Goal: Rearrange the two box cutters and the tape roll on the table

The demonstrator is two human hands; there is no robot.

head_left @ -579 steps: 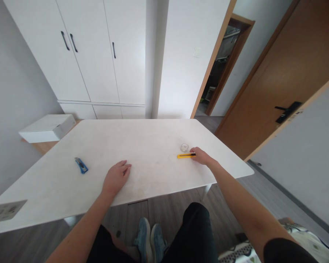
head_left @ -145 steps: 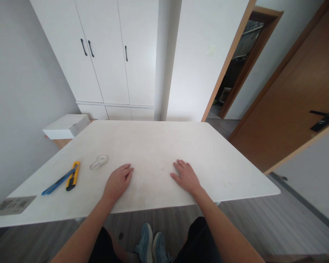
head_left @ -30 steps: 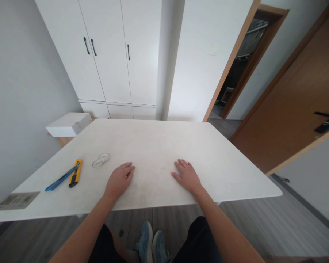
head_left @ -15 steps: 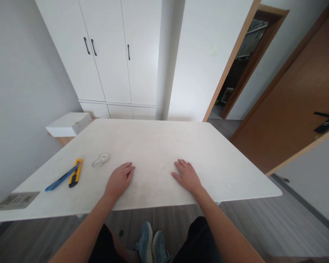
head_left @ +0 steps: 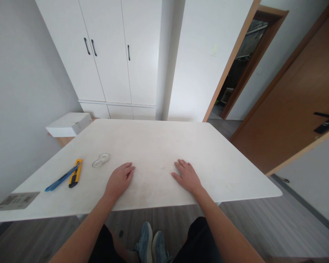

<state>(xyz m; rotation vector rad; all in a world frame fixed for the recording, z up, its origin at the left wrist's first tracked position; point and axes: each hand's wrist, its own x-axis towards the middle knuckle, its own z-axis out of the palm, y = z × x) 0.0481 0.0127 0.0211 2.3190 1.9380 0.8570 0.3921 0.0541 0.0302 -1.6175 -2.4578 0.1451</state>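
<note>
White table top (head_left: 153, 142), pale and a little stained, with both hands flat on it, palms down, fingers spread, nothing held. Nothing changed from half a second ago: left hand (head_left: 119, 180) and right hand (head_left: 186, 176) in the same places, so no work going on. Nearest to the left hand, two clear tape rolls (head_left: 100, 161), apart from it, further left; beyond them yellow cutter (head_left: 75, 173) touching blue cutter (head_left: 62, 177). At far left, white box (head_left: 68, 124).

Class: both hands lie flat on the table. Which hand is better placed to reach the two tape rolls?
Probably the left hand: the tape rolls lie just beyond it to its left, while the right hand rests farther off.
</note>
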